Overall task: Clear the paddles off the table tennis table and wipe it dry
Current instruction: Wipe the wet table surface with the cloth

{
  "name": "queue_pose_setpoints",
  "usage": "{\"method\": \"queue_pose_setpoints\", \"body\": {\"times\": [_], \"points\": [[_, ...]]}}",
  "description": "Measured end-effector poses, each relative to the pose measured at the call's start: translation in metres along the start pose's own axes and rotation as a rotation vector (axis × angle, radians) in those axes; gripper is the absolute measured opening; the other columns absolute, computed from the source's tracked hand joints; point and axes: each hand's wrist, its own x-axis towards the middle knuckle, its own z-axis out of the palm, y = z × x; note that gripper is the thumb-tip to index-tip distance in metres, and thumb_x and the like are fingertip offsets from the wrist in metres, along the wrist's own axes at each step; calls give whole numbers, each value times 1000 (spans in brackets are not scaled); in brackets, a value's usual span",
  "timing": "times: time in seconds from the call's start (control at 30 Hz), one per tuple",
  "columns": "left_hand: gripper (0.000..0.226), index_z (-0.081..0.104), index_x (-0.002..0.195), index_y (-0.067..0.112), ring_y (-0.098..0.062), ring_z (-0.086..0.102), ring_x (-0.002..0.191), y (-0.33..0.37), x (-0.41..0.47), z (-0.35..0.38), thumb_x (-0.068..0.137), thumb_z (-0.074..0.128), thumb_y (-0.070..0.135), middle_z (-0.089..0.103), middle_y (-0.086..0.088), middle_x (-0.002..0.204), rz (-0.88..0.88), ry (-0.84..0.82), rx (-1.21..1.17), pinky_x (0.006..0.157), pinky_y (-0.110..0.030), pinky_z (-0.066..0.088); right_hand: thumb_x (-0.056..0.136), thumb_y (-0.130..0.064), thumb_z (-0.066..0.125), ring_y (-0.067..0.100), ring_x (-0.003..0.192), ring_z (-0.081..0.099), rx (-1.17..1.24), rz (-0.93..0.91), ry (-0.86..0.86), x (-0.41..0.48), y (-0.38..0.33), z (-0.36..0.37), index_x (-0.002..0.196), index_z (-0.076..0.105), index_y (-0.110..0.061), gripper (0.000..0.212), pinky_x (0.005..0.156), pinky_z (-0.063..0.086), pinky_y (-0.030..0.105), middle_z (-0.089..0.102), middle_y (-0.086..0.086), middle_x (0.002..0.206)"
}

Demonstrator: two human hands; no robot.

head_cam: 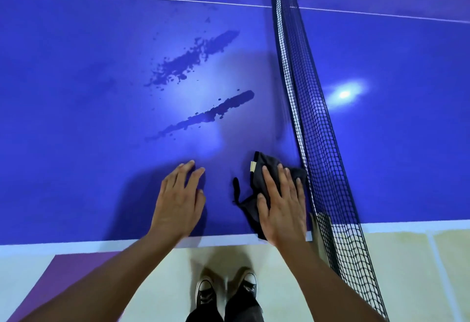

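Right hand [282,209] grip spread flat on dark cloth [259,176], lower centre; left hand [178,207] flat on surface [76,118]; streaks [208,115], probably water, above.

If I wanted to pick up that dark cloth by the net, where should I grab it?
Probably the bunched left part of the cloth, coming down from above on the left. It lies crumpled there with a loose tail sticking out. The right hand presses flat on the rest, and the net stands close on the right.
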Motion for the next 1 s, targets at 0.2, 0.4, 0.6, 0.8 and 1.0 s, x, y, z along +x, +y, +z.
{"method": "queue_pose_setpoints", "body": {"times": [0.2,0.4,0.6,0.8,1.0], "points": [[49,47,147,14,-30,37,145,-16,83,-15,98,54,18,40,-9,156,66,43,9,116,-46,34,100,-46,32,14,158,2,-5,-22,-5,62,3,1,162,18,-35,64,129,2,42,15,0,170],[52,39,152,12,-30,33,148,-36,193,-39,101,40,20,37,-8,159,120,82,43,122,-42,28,101,-46,30,17,158,7,-2,-59,14,171,-7,-1,162,22,-31,63,128,7,44,18,2,170],[59,36,154,11,-31,27,151,-48,282,-35,101,24,34,32,-9,162,88,29,86,122,-44,25,99,-45,34,21,156,17,-2,-52,53,319,-13,-4,160,28,-31,63,128,6,43,22,4,169],[58,32,156,12,-29,21,153,-47,284,-19,101,33,30,27,-6,164,62,65,91,121,-46,24,99,-43,40,21,156,18,12,-27,70,468,-16,-5,159,31,-30,62,128,4,42,23,7,168],[59,34,156,13,-28,21,153,-49,288,-19,99,36,28,25,-4,165,53,49,91,119,-48,27,100,-44,39,21,157,14,69,32,68,594,-25,-9,160,30,-30,62,128,-1,40,22,8,168]]}}
